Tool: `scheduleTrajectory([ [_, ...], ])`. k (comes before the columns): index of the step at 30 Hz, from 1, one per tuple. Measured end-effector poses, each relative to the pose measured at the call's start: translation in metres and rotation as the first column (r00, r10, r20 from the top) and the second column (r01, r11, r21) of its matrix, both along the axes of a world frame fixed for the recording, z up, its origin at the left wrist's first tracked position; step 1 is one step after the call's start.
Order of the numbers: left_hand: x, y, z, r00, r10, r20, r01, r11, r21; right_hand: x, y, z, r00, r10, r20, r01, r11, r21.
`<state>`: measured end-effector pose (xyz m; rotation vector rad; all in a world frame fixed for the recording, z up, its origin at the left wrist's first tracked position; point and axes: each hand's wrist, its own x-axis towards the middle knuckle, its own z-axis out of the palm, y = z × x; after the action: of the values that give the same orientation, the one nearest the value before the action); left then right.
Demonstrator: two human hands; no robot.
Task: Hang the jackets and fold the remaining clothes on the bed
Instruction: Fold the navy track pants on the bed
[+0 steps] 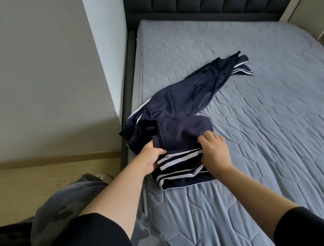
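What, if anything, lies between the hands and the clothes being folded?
Nothing visible. The left hand and right hand both hold the folded clothes; the other dark garment lies behind them on the bed.

Left hand point(151, 158), right hand point(214, 150): two; one bed point(273, 114); navy garments point(184, 94): two-plus.

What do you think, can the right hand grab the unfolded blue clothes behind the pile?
Probably yes, once free: the right hand holds the folded pile, and the unfolded garment lies just behind it, nothing between.
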<state>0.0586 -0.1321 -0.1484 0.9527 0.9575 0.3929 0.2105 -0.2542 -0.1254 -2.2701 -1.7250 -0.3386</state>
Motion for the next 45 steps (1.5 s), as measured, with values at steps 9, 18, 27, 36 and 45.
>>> scheduleTrajectory([
  [9,-0.001,0.003,0.000,0.968,-0.023,-0.249,0.086,0.965,0.246,0.002,-0.013,-0.028,0.984,0.177,-0.001,-0.174,0.966,-0.189],
  [18,0.008,0.028,-0.008,0.981,0.172,-0.087,-0.158,0.976,0.149,-0.005,-0.001,-0.026,0.924,0.246,-0.294,-0.327,0.906,-0.269],
  [27,0.026,0.061,-0.010,0.889,0.332,-0.317,-0.181,0.888,0.422,-0.013,0.019,-0.025,0.928,0.202,-0.313,-0.305,0.894,-0.327],
  [36,0.018,0.072,-0.017,0.963,0.222,-0.153,-0.213,0.974,0.072,-0.004,0.094,-0.008,0.947,0.056,-0.317,-0.038,0.997,0.063],
  [45,0.023,0.072,-0.016,0.910,0.249,-0.331,-0.139,0.936,0.322,0.003,0.100,-0.018,0.942,0.222,-0.253,-0.145,0.946,0.288],
])
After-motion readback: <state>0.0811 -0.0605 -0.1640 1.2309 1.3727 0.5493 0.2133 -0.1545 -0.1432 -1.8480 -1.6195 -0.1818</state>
